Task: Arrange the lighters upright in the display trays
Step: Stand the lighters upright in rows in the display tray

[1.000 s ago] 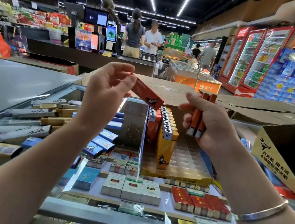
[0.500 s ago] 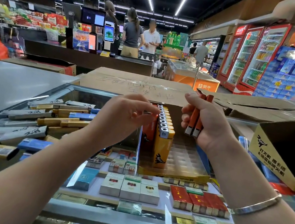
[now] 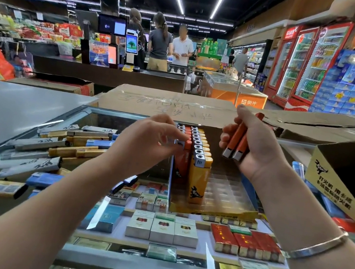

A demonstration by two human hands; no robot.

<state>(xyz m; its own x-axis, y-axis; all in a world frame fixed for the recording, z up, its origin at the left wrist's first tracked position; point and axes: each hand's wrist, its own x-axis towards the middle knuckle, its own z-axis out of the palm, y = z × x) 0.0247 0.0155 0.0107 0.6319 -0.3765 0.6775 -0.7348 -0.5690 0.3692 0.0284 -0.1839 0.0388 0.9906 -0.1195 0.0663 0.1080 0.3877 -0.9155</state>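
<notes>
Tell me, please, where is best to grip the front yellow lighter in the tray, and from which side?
Probably pinch the yellow lighter at its metal head, coming from above. It stands upright in the tray, with orange lighters tight on its left and more behind, so only the top and right face are free.

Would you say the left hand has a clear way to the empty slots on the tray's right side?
Probably yes: the left hand is at the orange row, and only the yellow lighters stand before the empty slots; it would reach over them.
</notes>
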